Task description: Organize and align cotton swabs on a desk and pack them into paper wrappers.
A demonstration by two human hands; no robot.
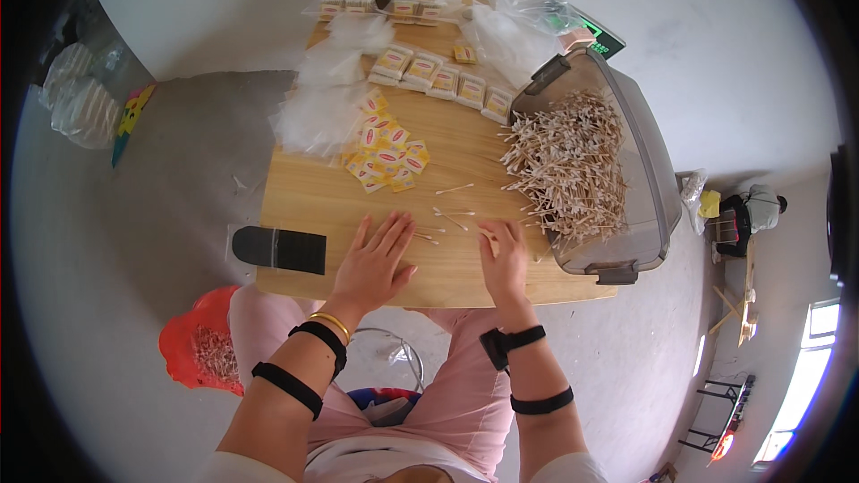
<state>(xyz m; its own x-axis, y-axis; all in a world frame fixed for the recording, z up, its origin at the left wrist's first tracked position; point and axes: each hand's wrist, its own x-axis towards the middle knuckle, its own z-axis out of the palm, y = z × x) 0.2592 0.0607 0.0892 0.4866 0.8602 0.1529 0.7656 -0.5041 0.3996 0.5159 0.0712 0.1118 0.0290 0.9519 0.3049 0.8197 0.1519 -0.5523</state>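
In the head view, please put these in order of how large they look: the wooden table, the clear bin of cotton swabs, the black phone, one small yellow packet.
1. Wooden table
2. Clear bin of cotton swabs
3. Black phone
4. One yellow packet

The gaps are plain, so nearness to the camera does not change the order.

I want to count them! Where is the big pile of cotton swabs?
In the head view, the cotton swabs fill the tipped grey plastic bin on the table's right side, spilling just beyond the right hand.

Pale wooden swabs (573, 161), yellow-red labels (386, 154)

Bare tabletop (304, 201) left of swab bin (640, 170)
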